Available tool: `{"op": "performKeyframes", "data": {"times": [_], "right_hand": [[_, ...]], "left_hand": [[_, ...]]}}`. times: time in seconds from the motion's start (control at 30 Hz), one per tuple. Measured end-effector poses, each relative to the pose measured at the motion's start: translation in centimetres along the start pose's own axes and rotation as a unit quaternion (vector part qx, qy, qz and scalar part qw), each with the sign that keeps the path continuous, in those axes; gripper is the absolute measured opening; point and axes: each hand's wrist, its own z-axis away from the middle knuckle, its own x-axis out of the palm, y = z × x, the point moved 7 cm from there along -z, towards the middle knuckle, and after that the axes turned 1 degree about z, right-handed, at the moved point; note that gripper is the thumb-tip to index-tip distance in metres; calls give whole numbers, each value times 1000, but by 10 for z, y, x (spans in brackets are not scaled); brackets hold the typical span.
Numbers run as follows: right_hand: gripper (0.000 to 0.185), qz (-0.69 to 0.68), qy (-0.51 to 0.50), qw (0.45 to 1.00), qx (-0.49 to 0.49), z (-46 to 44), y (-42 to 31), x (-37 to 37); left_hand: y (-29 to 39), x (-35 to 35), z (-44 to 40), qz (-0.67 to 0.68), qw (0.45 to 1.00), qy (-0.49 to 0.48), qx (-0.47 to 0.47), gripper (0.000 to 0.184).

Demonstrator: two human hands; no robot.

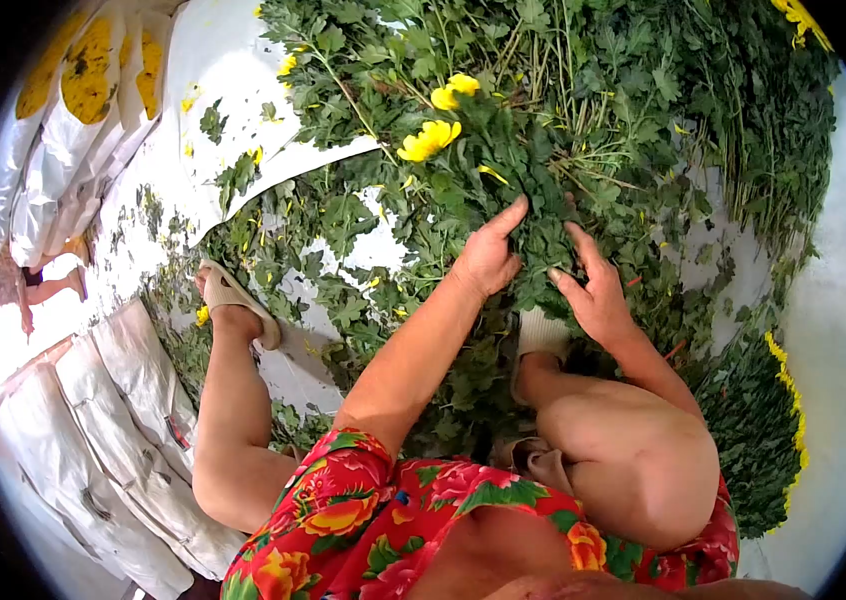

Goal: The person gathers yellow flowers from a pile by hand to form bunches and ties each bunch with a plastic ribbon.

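A leafy bunch of yellow chrysanthemums lies between my hands, with a yellow bloom at its far left. My left hand wraps round the near left side of the bunch, its thumb on top and its other fingers hidden under leaves. On the opposite side, my right hand grips the foliage, thumb and forefinger spread around it. Leaves cover the stems within both hands.
Cut chrysanthemum stems are heaped beyond my hands. Upright bundles stand at the right. White-wrapped flower bundles are at the left, more wrapped packs below. Loose leaves litter the floor. Part of another person shows far left.
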Motion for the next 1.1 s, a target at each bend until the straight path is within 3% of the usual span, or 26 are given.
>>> {"op": "performKeyframes", "data": {"times": [0.03, 0.1, 0.13, 0.17, 0.23, 0.37, 0.47, 0.57, 0.63, 0.73, 0.77, 0.8, 0.83, 0.93, 1.03, 1.1], "right_hand": [[55, 0, 0, 1000, -6, -3, -3, -3], [46, 86, 27, 996, -26, -7, -12, -19], [54, 91, 6, 996, 18, -8, -10, -31], [60, 69, 28, 997, -6, -7, -9, -40], [57, 23, 42, 998, -36, -10, -6, -50], [54, 23, 52, 998, -21, -14, -17, -29], [56, -25, -13, 999, -45, -13, -6, -14], [60, -27, -40, 998, -44, -12, -1, -17], [63, 91, -79, 989, -82, -13, -16, -15], [62, -88, -123, 988, -14, -18, -16, 11], [63, -136, -134, 981, 19, -23, -17, 15], [61, -133, -123, 983, 8, -26, -9, 16], [61, -140, -119, 983, 14, -26, -8, 12], [60, -160, -144, 976, 18, -27, -8, 9], [61, -56, -196, 979, -15, -34, -1, -3], [62, 32, -145, 989, -18, -51, 16, -48]], "left_hand": [[0, 4, 1, -6, 999, -42, -2, 45], [18, 6, 6, -30, 999, -24, 31, 47], [22, 3, 5, -33, 999, -37, 10, 48], [27, 4, 7, -34, 998, -49, -11, 49], [35, 8, 11, -65, 996, -56, 3, 51], [26, 25, 6, -61, 996, -71, -13, 55], [24, 42, 5, -61, 978, -198, -3, 63], [29, 46, 9, -32, 979, -201, -10, 65], [27, 32, 4, -95, 989, -115, -9, 64], [38, 13, -9, -40, 997, -64, 15, 62], [43, 8, -16, -52, 990, -114, 61, 63], [45, 6, -9, -110, 993, 0, 42, 61], [36, -4, -14, -131, 989, -30, 57, 56], [39, 26, -1, -242, 968, -1, 64, 50], [41, 8, -1, -228, 971, 68, 9, 47], [60, -3, -2, -243, 966, 77, 46, 43]]}}
